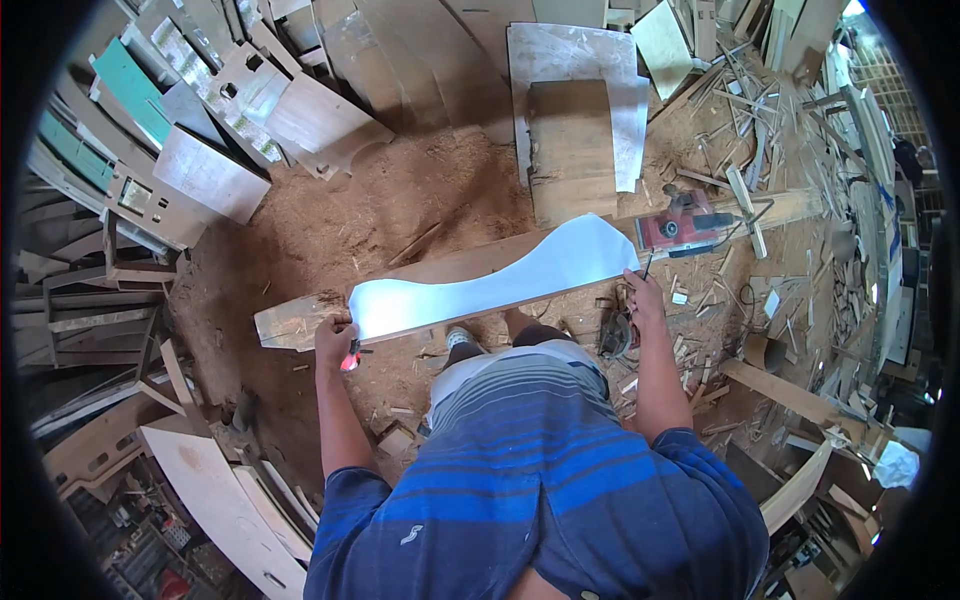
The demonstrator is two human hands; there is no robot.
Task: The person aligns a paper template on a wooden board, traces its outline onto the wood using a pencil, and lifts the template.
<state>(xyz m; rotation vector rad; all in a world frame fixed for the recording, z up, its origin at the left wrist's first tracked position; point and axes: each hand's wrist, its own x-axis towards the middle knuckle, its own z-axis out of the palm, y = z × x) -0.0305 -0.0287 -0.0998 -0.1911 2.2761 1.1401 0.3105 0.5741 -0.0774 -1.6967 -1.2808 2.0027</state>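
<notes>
A white curved template [490, 283] lies along a long wooden plank [290, 322], its right end wide and rounded. At its left end is my left hand [334, 338], closed, with a small red and black object [351, 357] at the fingers that looks like a tape measure. My right hand [643, 293] is at the template's lower right corner, fingers closed around a thin dark pencil-like stick [648, 266]. A red power tool [685, 226] rests on the plank just right of the template.
Cut boards [215, 172] lean at the upper left, and a notched panel [573, 52] stands ahead. Wood scraps [750, 115] litter the right side. Another dark tool [617, 330] sits on the sawdust-covered floor near my right forearm. A white panel [215, 490] lies at lower left.
</notes>
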